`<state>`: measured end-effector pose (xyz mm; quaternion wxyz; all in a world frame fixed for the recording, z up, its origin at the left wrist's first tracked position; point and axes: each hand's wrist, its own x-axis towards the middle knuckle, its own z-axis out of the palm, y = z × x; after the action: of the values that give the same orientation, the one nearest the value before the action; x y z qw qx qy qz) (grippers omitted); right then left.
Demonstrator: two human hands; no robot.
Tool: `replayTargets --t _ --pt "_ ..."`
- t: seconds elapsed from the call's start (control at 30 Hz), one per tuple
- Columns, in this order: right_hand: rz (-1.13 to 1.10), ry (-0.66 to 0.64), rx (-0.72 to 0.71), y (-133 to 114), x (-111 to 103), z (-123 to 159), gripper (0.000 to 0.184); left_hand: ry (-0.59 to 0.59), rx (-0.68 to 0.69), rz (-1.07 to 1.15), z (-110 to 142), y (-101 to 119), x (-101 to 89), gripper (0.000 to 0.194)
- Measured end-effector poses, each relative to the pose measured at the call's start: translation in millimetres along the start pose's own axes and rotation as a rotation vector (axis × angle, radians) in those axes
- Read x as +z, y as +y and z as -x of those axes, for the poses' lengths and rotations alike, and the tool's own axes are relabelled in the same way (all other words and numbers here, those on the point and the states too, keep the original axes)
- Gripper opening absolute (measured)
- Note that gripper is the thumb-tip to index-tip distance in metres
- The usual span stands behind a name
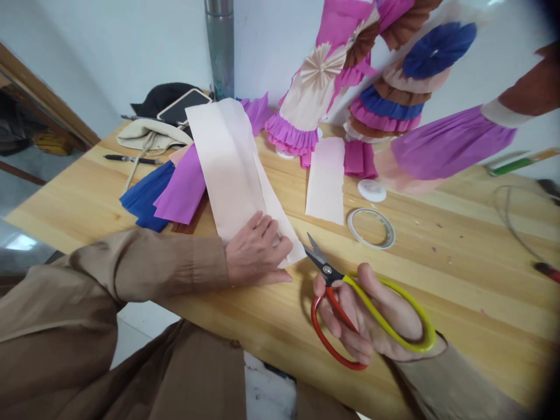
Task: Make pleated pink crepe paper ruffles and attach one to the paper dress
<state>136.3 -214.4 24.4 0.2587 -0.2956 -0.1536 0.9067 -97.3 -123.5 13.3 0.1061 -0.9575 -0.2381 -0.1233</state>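
Right hand: one, lower right of the frame; the fingers [361, 350] of this right hand [363, 321] close around the handles of the scissors.
Scissors: one pair [336, 275], right of centre, one red loop and one yellow, blades parted, tip at the pale paper's lower corner.
Left hand: one [256, 251], centre, fingers bent and laid on the paper; whether they pinch it, I cannot tell.
Pale paper: one large piece [227, 163], centre; a narrower layer shows along its right edge, folded or separate unclear.
Tape roll: one [388, 233], right of centre on the tabletop [437, 280].
Small pale sheet: one [326, 181], above the scissors.
Coloured pieces: blue [146, 195], purple [184, 189] and brown [191, 220], left of centre, partly covered; count uncertain.
Pen: one [131, 158], upper left.
Ruffled paper dresses: at least three, upper right [389, 111], some cut off.
Metal cylinder: one [221, 52], top cut off.
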Motion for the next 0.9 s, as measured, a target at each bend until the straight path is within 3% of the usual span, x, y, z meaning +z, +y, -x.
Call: replayTargets --t 0.33,0.6,0.9 --pt "-0.046 -0.014 -0.031 1.4 4.8 -7.9 0.058 0.013 -0.046 -0.083 -13.6 14.8 -1.5 0.065" --pt "-0.048 -0.007 -0.039 1.7 11.4 -7.9 0.058 -0.038 -0.032 -0.106 -16.9 16.5 1.1 0.021" --pt "0.054 0.129 -0.041 7.9 13.8 -11.6 0.069 0.028 0.012 -0.196 -13.5 18.8 0.3 0.016"
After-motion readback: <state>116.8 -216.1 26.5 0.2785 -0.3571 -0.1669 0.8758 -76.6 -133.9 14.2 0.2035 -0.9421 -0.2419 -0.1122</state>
